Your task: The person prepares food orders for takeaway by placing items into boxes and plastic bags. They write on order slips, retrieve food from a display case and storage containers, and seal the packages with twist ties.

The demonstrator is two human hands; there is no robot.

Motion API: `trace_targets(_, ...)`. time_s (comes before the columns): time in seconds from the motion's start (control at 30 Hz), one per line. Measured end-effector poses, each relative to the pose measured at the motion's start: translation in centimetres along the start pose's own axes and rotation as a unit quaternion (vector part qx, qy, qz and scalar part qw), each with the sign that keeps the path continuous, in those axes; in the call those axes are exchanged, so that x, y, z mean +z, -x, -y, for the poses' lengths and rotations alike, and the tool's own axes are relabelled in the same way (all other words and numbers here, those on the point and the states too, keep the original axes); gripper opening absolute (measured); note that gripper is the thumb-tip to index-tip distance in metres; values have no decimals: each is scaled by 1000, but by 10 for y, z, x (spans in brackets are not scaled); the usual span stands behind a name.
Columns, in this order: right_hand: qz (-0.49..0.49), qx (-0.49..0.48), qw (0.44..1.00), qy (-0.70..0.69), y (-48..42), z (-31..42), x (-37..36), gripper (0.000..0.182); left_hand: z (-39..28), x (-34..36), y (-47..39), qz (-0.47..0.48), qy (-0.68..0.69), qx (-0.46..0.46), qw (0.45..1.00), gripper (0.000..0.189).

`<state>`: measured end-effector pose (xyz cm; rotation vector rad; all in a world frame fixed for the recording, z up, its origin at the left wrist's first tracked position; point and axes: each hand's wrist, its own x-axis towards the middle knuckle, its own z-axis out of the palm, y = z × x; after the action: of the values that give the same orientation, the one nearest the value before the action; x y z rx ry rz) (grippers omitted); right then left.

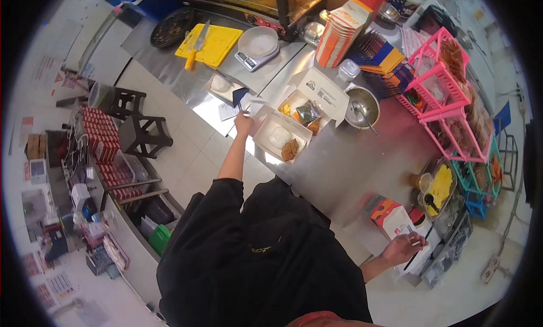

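Observation:
My left hand (243,123) reaches over the near edge of the steel table, fingers closed at the thin lower end of a dark blue flat-ended utensil (240,96). Beside it, an open paper meal box (262,137) holds a mound of rice (280,137) and fried chicken (290,150). Behind that box, a second one with its printed lid (326,94) raised holds a wrapped packet (307,113), yellow food (285,110) and fried chicken. A small paper tray (231,94) carries a rice mound. My right hand (403,248) is at a red-and-white carton (392,220), fingers curled; its grip is unclear.
A knife (199,45) lies on a yellow cutting board (225,41) beside a kitchen scale (256,58). A metal bowl (373,100) holds utensils. Striped cartons (339,34) and pink baskets (443,98) line the far and right sides. Dark stools (142,134) stand on the floor left.

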<state>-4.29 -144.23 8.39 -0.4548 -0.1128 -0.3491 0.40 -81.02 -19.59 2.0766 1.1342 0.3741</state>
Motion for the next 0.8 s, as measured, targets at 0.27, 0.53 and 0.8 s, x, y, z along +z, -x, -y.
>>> trace_targets(0.27,85,73,993,29,20,-44,19,49,-235,-80,113,304,255,69,915,55)
trace_targets(0.53,-239,124,947,178,53,-189,-94,63,-130,156,238,448,79,455,766,66)
trace_targets(0.8,-192,80,830,518,37,-281,-162,18,-169,156,229,358,-183,501,766,81)
